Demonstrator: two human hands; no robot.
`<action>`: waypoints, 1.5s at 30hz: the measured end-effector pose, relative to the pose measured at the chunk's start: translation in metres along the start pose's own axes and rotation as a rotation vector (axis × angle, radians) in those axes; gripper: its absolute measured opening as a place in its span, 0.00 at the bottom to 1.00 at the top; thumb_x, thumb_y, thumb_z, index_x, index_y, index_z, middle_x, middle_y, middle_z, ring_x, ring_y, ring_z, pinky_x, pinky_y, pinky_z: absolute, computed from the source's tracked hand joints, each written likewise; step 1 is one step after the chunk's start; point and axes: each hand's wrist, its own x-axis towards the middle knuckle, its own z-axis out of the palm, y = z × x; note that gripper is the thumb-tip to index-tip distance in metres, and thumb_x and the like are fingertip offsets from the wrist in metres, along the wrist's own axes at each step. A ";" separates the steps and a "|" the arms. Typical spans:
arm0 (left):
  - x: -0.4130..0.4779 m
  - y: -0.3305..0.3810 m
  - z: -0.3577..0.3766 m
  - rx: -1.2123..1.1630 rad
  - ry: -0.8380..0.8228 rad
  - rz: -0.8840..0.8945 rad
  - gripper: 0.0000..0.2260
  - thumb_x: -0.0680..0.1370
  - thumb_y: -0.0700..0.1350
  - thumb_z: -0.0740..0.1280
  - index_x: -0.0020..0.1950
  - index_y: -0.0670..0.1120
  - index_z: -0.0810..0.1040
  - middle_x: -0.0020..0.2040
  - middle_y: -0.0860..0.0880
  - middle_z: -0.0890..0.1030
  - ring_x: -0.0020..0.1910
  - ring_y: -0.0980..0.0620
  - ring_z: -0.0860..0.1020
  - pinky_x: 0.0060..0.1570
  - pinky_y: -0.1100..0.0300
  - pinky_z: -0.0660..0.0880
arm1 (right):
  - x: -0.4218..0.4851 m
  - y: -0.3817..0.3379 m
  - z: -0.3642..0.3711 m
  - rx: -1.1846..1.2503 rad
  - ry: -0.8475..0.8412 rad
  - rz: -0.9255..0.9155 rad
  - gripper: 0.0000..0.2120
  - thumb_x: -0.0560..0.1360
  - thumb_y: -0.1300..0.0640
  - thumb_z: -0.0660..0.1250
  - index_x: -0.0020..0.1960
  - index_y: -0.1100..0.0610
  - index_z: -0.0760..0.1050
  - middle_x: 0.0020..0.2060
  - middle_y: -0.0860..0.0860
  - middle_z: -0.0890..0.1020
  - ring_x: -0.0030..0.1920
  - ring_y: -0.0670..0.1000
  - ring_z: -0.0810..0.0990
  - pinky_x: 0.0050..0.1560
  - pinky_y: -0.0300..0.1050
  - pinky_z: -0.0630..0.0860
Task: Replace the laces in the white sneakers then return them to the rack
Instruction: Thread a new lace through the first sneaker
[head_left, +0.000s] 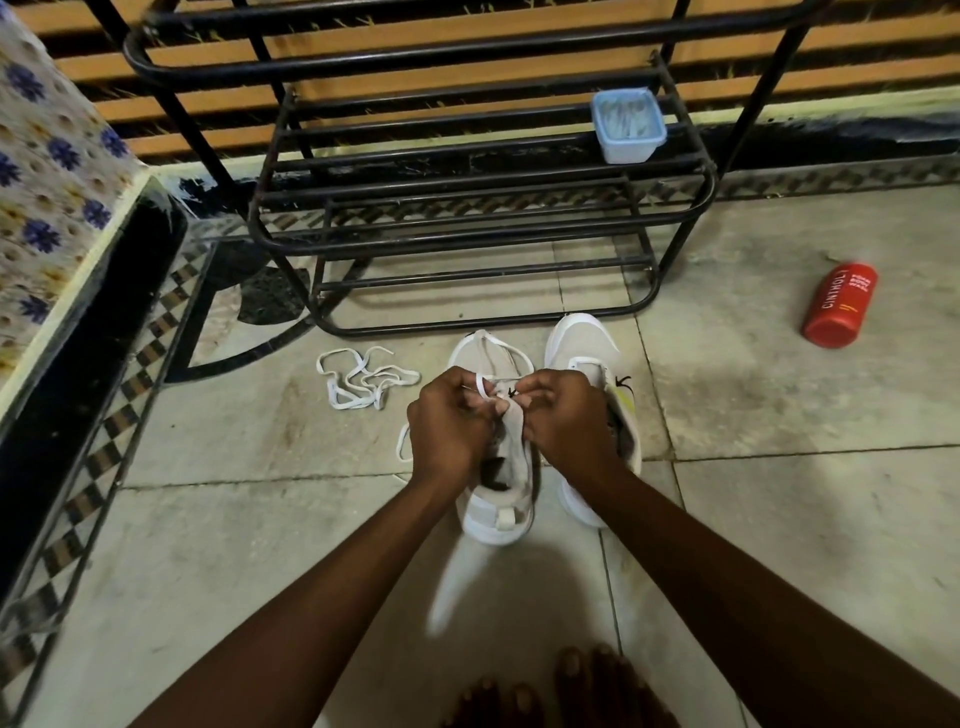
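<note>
Two white sneakers stand on the tiled floor in front of the black metal rack (467, 244). Over the left sneaker (498, 514), my left hand (449, 428) and my right hand (563, 421) meet at its eyelets. Each hand pinches part of a white lace (485, 358) that loops over the toe and hangs beside the shoe. The right sneaker (584, 343) stands just beside it, partly hidden by my right hand, with no lace visible in it. A loose white lace (363, 379) lies tangled on the floor to the left.
A pale blue plastic container (627, 127) sits on the rack's upper right shelf. A red bottle (839, 306) lies on the floor to the right. A flower-patterned cloth (47, 171) covers a raised ledge on the left. My bare toes (566, 691) show at the bottom edge.
</note>
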 end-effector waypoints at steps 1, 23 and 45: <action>0.001 0.000 0.001 0.005 -0.008 -0.002 0.09 0.70 0.43 0.81 0.42 0.52 0.82 0.35 0.58 0.85 0.36 0.62 0.83 0.43 0.55 0.83 | 0.002 -0.002 -0.001 -0.038 -0.022 -0.018 0.10 0.72 0.71 0.65 0.49 0.64 0.83 0.40 0.56 0.86 0.44 0.53 0.85 0.52 0.50 0.81; 0.009 -0.025 -0.027 0.070 -0.222 0.031 0.36 0.62 0.56 0.86 0.66 0.49 0.78 0.57 0.55 0.82 0.56 0.64 0.79 0.59 0.65 0.77 | 0.019 -0.020 -0.023 0.361 0.193 -0.087 0.12 0.71 0.75 0.60 0.43 0.62 0.77 0.35 0.55 0.81 0.40 0.58 0.86 0.43 0.54 0.82; 0.013 -0.027 -0.028 0.184 -0.273 0.049 0.30 0.65 0.57 0.83 0.63 0.53 0.80 0.56 0.60 0.83 0.56 0.66 0.80 0.50 0.77 0.71 | 0.032 -0.038 -0.055 0.225 -0.050 -0.120 0.12 0.82 0.67 0.55 0.40 0.60 0.68 0.41 0.62 0.79 0.25 0.51 0.74 0.28 0.42 0.70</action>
